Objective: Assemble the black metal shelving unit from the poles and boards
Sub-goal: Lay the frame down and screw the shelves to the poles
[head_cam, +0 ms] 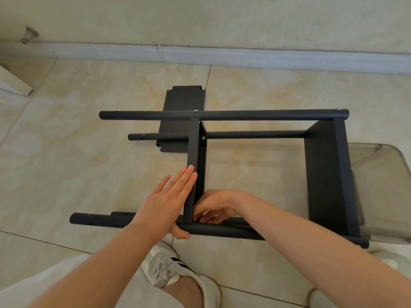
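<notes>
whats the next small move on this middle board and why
Probably fasten the near end of the middle board to the near pole. The left hand lies flat against the board, the right hand has its fingers at that joint, and a screw head already shows at the far pole. Any screw in the fingers is hidden.

Bright, even, diffuse daylight with no hard shadows. The glossy floor tiles [89, 152] show a mild sheen, nothing blown out. Faint soft shadows sit under the black frame [327, 174], whose matte surfaces hold little detail. Wide-angle bend: the baseboard [222, 55] curves, worse toward the edges. Centre sharp, lower corners softer.
</notes>
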### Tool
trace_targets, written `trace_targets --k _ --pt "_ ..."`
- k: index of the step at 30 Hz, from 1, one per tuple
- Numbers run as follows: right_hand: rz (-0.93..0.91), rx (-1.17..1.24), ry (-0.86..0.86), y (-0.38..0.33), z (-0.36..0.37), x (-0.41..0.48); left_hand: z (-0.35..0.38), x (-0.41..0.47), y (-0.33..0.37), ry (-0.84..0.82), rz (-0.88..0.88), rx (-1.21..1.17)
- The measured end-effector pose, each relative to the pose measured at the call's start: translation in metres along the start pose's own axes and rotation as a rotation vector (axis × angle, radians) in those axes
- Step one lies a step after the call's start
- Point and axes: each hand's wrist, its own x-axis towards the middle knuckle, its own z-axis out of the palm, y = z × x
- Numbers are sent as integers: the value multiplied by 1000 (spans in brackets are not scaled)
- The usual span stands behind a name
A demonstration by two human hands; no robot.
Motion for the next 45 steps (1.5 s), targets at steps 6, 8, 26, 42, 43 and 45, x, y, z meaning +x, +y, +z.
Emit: trace_targets --k 6,8,26,42,43,45 --pt "-9 10 -26 4 -7 -3 0 0 0 6 0 -7" --pt "-9 6 -16 5 -7 -2 1 0 0 2 2 -2" --pt "-39 33 -12 5 -1 0 2 0 0 4 3 17" --pt "-27 1 -24 3 -2 -3 2 1 0 -14 -2 25" --pt "-32 9 -24 4 0 -1 3 1 0 -14 -1 26" --pt "-37 8 -22 4 2 -1 3 1 0 -12 0 24"
